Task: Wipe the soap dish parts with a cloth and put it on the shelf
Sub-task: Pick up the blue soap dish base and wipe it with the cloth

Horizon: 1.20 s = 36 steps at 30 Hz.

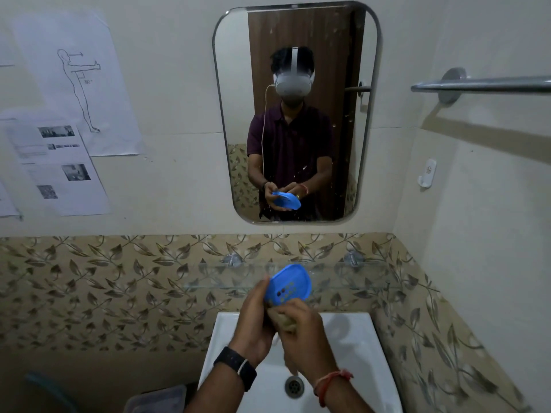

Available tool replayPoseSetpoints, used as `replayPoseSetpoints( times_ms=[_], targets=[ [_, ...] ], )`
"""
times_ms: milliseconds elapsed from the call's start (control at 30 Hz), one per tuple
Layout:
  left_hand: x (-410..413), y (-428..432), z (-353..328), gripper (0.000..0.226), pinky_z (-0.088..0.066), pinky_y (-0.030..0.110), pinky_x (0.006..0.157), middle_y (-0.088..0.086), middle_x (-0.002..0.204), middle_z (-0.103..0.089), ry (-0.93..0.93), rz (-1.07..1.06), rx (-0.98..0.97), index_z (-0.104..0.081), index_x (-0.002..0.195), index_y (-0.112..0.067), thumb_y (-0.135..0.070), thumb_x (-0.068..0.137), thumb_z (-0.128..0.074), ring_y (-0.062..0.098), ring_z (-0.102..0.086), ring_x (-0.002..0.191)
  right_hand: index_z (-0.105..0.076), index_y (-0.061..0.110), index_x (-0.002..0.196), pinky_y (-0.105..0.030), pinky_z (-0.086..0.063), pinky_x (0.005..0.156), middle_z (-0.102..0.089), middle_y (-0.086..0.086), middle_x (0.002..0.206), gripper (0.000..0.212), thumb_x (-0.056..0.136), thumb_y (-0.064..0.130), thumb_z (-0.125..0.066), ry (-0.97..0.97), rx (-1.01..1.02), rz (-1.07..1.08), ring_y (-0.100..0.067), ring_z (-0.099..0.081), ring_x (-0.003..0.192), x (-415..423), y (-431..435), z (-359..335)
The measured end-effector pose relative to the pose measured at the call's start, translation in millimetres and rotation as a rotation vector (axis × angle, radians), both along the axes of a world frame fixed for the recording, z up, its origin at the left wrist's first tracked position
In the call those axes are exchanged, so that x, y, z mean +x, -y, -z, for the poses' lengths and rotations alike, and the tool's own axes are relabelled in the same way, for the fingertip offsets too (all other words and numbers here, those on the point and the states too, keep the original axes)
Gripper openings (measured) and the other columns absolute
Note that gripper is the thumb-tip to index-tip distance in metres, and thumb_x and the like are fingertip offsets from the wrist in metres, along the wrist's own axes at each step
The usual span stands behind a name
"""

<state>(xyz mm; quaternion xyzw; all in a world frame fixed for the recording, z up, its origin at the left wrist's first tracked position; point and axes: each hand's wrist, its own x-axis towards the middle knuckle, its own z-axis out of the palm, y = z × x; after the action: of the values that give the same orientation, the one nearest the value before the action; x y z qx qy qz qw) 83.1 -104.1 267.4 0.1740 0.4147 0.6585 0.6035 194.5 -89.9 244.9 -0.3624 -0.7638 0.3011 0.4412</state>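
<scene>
Far wall: pale plaster above, leaf-patterned tile band below, running left to right and round the right corner.
Tall round-cornered mirror centred on the far wall; in it, the reflection of a person in a dark shirt and white headset, both hands on something blue.
White sink near centre, under the hands.
Printed papers taped to the wall at far left, one with a line figure.
Clear glass shelf on the tile band, just beyond the hands.
Metal towel bar at upper right.
Left hand grasping the blue soap dish part by its left edge, fingers curled round it.
Right hand clenched round a brownish cloth, pressed to the part's near edge.
Blue part: perforated, tilted up, held above the sink and in front of the shelf, not on it.
Grey tub at near left, blurred.
Black watch on the left wrist.
Red thread band on the right wrist.
Round drain between the forearms.
Small white hook on the right wall.
</scene>
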Motion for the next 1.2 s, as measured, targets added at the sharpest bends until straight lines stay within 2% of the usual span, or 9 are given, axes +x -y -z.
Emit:
replayPoseSetpoints(
  times_ms=[233,400,567,733,833,933,1033,1133,1200],
  targets=[
    [-20.9,5.4,-0.3,0.032,-0.060,0.056,0.090,0.019,0.126,-0.068,-0.248,0.019,0.001,-0.076,0.111,-0.013,-0.035,0.088,-0.072,0.038,-0.072,0.107,-0.071,0.024,0.084,-0.013,-0.047,0.063,-0.072,0.002,0.085,0.020,0.085,0.004,-0.069,-0.345,-0.330,0.451,-0.017,-0.068,0.085,32.9,-52.7,-17.8],
    [-31.9,8.2,-17.1,0.033,-0.061,0.047,0.079,0.014,0.113,-0.067,-0.394,0.052,0.020,-0.076,0.092,-0.016,-0.039,0.069,-0.080,0.033,-0.069,0.100,-0.071,0.024,0.093,-0.037,-0.060,0.079,-0.075,0.000,0.094,0.015,0.092,0.010,-0.065,-0.432,-0.495,0.071,-0.017,-0.072,0.091,37.2,-41.9,-18.4],
    [-21.8,-2.9,-11.3,0.026,-0.046,0.040,0.072,0.014,0.098,-0.055,-0.184,-0.186,0.023,-0.053,0.101,-0.011,-0.030,0.088,-0.064,0.028,-0.056,0.088,-0.072,0.026,0.090,-0.027,-0.059,0.064,-0.075,0.002,0.088,0.019,0.092,0.008,-0.065,-0.449,-0.477,-0.008,-0.014,-0.072,0.078,20.3,-8.8,-17.6],
    [-8.0,-1.7,-4.7,0.021,-0.050,0.037,0.073,0.011,0.094,-0.064,0.175,-0.063,-0.031,-0.063,0.084,-0.010,-0.030,0.087,-0.058,0.024,-0.061,0.090,-0.075,0.037,0.087,-0.016,-0.055,0.076,-0.074,0.012,0.093,0.039,0.086,-0.001,-0.065,-0.241,-0.303,-0.199,-0.004,-0.069,0.090,-2.9,21.0,-18.9],
    [-11.1,5.8,-2.3,0.027,-0.058,0.036,0.071,0.014,0.084,-0.070,0.188,0.146,0.085,-0.074,0.082,-0.008,-0.033,0.073,-0.072,0.027,-0.068,0.074,-0.074,0.035,0.088,-0.005,-0.050,0.074,-0.072,0.014,0.091,0.029,0.085,0.007,-0.070,-0.163,-0.203,0.018,0.001,-0.066,0.089,-5.9,17.5,-22.2],
    [-9.1,8.2,2.4,0.029,-0.060,0.040,0.078,0.016,0.095,-0.071,0.144,0.238,0.167,-0.076,0.097,-0.010,-0.032,0.078,-0.076,0.030,-0.071,0.085,-0.075,0.022,0.095,-0.009,-0.052,0.073,-0.070,0.008,0.094,0.013,0.086,0.012,-0.071,-0.201,-0.128,0.300,0.000,-0.065,0.089,-11.8,12.8,-31.2],
    [-15.3,4.1,-0.6,0.031,-0.057,0.045,0.085,0.018,0.108,-0.073,0.152,0.188,0.175,-0.073,0.098,-0.013,-0.034,0.075,-0.077,0.033,-0.071,0.092,-0.075,0.021,0.095,-0.007,-0.049,0.079,-0.068,0.007,0.098,0.021,0.087,0.005,-0.067,-0.095,-0.060,0.066,0.011,-0.059,0.094,-11.1,14.3,-39.0],
    [-28.9,2.3,0.7,0.026,-0.054,0.047,0.086,0.019,0.118,-0.069,0.232,0.079,0.152,-0.073,0.091,-0.013,-0.031,0.072,-0.075,0.035,-0.067,0.094,-0.073,0.026,0.099,-0.021,-0.053,0.080,-0.065,0.010,0.094,0.023,0.082,0.011,-0.065,0.170,-0.107,-0.312,-0.001,-0.061,0.090,-2.7,20.9,-40.7],
    [-31.2,3.7,2.7,0.032,-0.054,0.049,0.089,0.020,0.122,-0.070,0.227,0.063,0.163,-0.073,0.091,-0.013,-0.030,0.065,-0.082,0.038,-0.067,0.100,-0.074,0.025,0.097,-0.026,-0.055,0.079,-0.066,0.007,0.092,0.022,0.081,0.016,-0.063,0.321,-0.039,-0.307,-0.005,-0.061,0.086,0.1,19.2,-40.9]
  ],
)
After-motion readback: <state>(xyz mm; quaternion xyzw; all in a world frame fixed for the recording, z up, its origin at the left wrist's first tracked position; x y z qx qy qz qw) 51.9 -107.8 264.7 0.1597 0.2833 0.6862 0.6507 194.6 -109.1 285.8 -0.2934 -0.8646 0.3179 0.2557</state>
